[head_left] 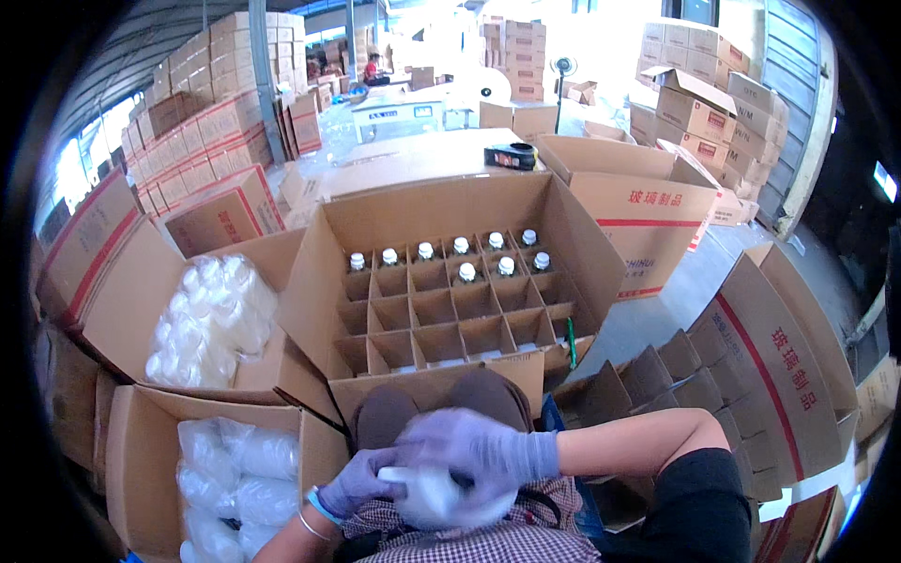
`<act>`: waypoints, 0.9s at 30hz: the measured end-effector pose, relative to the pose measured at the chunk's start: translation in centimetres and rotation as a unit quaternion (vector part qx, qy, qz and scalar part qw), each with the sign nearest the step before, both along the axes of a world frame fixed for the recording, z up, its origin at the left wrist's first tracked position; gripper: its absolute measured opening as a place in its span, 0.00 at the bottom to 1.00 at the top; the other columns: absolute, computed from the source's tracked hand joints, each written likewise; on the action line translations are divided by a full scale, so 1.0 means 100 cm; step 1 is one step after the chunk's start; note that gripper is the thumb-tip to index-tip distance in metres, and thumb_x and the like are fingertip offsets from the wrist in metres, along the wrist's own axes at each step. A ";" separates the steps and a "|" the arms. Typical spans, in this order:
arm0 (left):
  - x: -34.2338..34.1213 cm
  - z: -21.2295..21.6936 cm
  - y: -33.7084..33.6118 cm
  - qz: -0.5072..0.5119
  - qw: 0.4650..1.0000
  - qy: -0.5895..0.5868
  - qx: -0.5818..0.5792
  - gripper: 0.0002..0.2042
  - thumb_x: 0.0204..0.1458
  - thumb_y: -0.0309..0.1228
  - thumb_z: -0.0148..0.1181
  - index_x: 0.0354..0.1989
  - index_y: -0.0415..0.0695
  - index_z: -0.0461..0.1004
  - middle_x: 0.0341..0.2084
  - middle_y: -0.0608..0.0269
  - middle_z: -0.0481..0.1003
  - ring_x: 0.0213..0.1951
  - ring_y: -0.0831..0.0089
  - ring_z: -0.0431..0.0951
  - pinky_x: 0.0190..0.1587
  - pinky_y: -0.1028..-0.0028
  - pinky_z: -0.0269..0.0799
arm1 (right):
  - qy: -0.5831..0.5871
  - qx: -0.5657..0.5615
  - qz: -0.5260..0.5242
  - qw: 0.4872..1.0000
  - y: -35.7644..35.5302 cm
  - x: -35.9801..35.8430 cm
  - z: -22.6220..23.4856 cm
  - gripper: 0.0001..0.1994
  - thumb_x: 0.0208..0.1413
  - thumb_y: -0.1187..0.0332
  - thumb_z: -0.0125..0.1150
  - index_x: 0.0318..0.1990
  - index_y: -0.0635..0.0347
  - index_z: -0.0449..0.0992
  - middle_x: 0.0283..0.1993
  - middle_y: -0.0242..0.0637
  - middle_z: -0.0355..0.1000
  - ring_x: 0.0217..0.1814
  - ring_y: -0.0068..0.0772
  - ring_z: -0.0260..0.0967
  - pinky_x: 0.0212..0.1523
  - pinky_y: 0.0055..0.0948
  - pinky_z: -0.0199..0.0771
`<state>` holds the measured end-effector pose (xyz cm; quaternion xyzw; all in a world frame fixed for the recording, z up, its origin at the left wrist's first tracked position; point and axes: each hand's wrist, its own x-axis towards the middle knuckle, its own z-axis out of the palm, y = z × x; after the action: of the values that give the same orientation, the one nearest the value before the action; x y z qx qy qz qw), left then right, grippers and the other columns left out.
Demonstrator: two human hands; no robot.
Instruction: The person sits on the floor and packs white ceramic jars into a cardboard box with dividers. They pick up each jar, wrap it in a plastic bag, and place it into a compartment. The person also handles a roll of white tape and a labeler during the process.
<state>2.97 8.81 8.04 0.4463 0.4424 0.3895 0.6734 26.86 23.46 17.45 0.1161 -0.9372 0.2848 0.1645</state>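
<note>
Close to my lap, my left hand (362, 484), in a pale purple glove, is closed on the side of a rounded white object (427, 502) with a short neck-like end; blur hides its exact kind. My right hand (469, 448), gloved the same way, lies over that object's top and right side. Its fingers are smeared by motion. Just beyond my knees stands an open carton (432, 202) with cardboard dividers (436, 310). White-capped bottles (466, 272) stand upright in several cells at its far side; the nearer cells show no caps.
At left, two open cartons hold bagged clear plastic pieces (216, 310) and bagged translucent bottles (267, 455). A green pen-like tool (571, 343) sits at the divided carton's right edge. Beyond lies a black tape dispenser (510, 156). Another divided carton (751, 375) stands right.
</note>
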 end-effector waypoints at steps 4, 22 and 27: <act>0.094 0.012 -0.029 0.218 0.960 0.153 0.086 0.45 0.48 0.33 0.76 0.73 0.35 0.57 0.65 0.53 0.69 0.65 0.70 0.67 0.67 0.69 0.61 | -0.112 -0.211 -0.257 0.937 0.044 0.008 -0.103 0.14 0.71 0.61 0.45 0.52 0.60 0.73 0.55 0.51 0.70 0.61 0.53 0.69 0.60 0.44 0.70; 0.008 0.035 -0.016 -0.003 0.998 -0.045 -0.038 0.43 0.46 0.31 0.75 0.73 0.42 0.60 0.59 0.62 0.75 0.57 0.78 0.73 0.63 0.71 0.67 | -0.031 0.054 0.021 0.998 -0.006 0.002 0.010 0.44 0.44 0.43 0.68 0.68 0.54 0.64 0.71 0.52 0.58 0.74 0.61 0.51 0.72 0.60 0.48; 0.083 0.029 -0.015 0.216 0.939 0.269 0.005 0.44 0.45 0.36 0.74 0.71 0.37 0.59 0.57 0.42 0.74 0.59 0.60 0.76 0.61 0.66 0.69 | -0.128 -0.296 -0.177 0.930 0.029 0.004 -0.066 0.33 0.56 0.56 0.62 0.67 0.63 0.64 0.66 0.49 0.62 0.70 0.48 0.59 0.72 0.41 0.56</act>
<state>11.26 7.34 10.98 0.4315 0.6905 0.3931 0.4272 27.26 26.37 10.85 -0.1430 -0.8290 0.5276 0.1182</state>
